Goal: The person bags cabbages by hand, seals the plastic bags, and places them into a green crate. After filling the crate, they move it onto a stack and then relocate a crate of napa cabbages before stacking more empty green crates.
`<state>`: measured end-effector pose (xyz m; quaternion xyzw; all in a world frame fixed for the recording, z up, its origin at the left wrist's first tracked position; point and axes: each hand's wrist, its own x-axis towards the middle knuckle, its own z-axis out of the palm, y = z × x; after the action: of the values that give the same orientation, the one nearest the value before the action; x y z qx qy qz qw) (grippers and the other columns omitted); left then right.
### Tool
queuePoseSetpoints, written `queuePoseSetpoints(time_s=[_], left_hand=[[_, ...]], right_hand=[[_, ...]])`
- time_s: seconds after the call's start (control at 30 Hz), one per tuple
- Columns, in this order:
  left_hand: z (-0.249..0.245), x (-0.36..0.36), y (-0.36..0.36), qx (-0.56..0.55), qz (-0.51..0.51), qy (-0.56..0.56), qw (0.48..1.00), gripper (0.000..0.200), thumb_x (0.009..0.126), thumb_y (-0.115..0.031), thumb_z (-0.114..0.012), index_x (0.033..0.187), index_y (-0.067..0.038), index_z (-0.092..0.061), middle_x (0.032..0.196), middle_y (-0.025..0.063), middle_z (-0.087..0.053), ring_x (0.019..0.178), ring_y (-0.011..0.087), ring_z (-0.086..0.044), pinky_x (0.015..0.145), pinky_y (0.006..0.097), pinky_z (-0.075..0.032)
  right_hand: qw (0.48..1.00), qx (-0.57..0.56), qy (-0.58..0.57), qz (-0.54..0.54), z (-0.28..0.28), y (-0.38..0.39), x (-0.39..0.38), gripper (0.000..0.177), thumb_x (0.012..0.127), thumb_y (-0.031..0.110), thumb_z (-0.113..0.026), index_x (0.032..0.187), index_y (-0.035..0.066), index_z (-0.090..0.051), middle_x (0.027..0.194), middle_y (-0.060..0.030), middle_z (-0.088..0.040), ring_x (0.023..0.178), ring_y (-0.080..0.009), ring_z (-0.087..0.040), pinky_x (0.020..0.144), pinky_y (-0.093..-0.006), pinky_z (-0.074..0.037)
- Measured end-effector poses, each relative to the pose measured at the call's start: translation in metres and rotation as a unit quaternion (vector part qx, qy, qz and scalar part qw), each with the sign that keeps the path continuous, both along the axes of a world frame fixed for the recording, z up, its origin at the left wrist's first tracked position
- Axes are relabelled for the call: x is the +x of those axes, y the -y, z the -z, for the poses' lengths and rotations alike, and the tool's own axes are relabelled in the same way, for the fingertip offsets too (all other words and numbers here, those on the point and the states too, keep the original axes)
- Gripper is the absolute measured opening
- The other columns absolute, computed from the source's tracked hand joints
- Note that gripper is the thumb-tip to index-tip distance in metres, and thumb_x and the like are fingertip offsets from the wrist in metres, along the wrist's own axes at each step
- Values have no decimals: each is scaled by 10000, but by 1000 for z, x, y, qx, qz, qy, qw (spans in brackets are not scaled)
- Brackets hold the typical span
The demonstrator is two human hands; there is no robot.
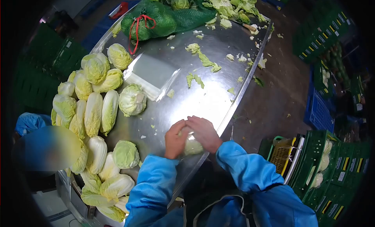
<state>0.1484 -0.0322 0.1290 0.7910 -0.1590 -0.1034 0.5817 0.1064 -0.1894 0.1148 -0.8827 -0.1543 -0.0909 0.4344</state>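
Note:
At the near edge of the metal table, a pale green cabbage [193, 146] sits under shiny clear film, between my two hands. My left hand [175, 141] curves round its left side. Over the top and right side bends my right hand [204, 133], its fingertips close to those of the left. The hands cover much of the cabbage. Farther up the table lies a stack of clear plastic film sheets [151, 76]. Two unwrapped round cabbages, one [133, 100] beside the film and another [125, 154] nearer, stand to the left of my hands.
Several Chinese cabbages [93, 113] are piled along the table's left side. A green net sack [168, 26] and loose leaves [232, 6] lie at the far end. Green crates [312, 176] stand at right. A person in a blue cap [33, 122] is at left.

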Motion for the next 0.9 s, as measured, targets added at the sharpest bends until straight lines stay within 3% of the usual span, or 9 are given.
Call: queuePoseSetpoints(time_s=[0.07,0.23,0.27,0.3,0.4,0.5,0.63,0.77,0.9], left_hand=[[19,3,-13,-277,-60,-241,928,336,904,-222,-449,1100,38,-528,1141,137,-559,1051,236,-532,924,361,-418],[70,-4,-7,-438,-28,-267,858,532,931,-412,-268,1225,3,-424,1281,161,-441,1159,260,-443,972,389,-376],[61,-2,-7,-433,-95,-325,835,531,926,-422,-277,1227,-13,-429,1270,162,-452,1144,271,-457,964,401,-385],[51,3,0,-421,-147,-386,807,529,920,-432,-286,1230,-29,-434,1258,162,-463,1129,281,-471,955,414,-394],[25,-6,10,-326,-121,-477,807,541,909,-463,-285,1243,-62,-428,1252,149,-471,1117,298,-481,951,438,-398],[12,-22,47,-278,-64,-475,833,544,915,-463,-287,1265,-60,-393,1272,141,-447,1140,292,-457,968,436,-377],[-24,-66,154,-253,50,-454,853,554,922,-462,-290,1295,-56,-345,1300,131,-414,1171,284,-424,991,433,-349],[-71,-159,273,-270,202,-438,833,569,930,-462,-293,1325,-53,-297,1327,120,-382,1203,276,-392,1013,430,-321],[-121,-316,390,-304,408,-471,721,619,912,-471,-379,1358,-60,-254,1338,125,-361,1221,269,-367,1039,397,-278]], right_hand=[[992,117,-37,30,36,3,8,364,840,154,-465,1178,27,-513,1259,-129,-465,1235,-322,-348,1024,-406,-269],[945,300,-103,78,35,-5,11,357,916,213,-374,1215,58,-494,1221,-131,-502,1184,-275,-426,980,-396,-342],[797,542,-242,107,29,-11,8,368,919,232,-383,1244,80,-466,1196,-116,-513,1128,-249,-469,936,-385,-385],[574,736,-337,124,23,-11,7,383,922,252,-392,1272,101,-437,1171,-101,-524,1072,-224,-511,893,-374,-428],[571,753,-289,154,20,-7,-10,434,917,318,-437,1319,167,-374,1137,-65,-480,1067,-194,-476,902,-343,-430],[818,516,-200,154,-12,36,-55,597,908,476,-379,1382,140,-244,1375,-100,-240,1314,-242,-181,1073,-384,-164],[874,440,-158,130,-59,122,-153,760,887,551,-347,1419,111,-30,1463,-147,84,1350,-259,125,1084,-412,-32],[823,514,-2,243,-81,202,-274,845,842,474,-522,1419,110,-22,1464,-121,-56,1357,-237,-5,1084,-359,-92],[697,540,36,471,-95,274,-443,662,882,521,-409,1350,71,-280,1325,-118,-403,1213,-217,-401,1001,-350,-322]])
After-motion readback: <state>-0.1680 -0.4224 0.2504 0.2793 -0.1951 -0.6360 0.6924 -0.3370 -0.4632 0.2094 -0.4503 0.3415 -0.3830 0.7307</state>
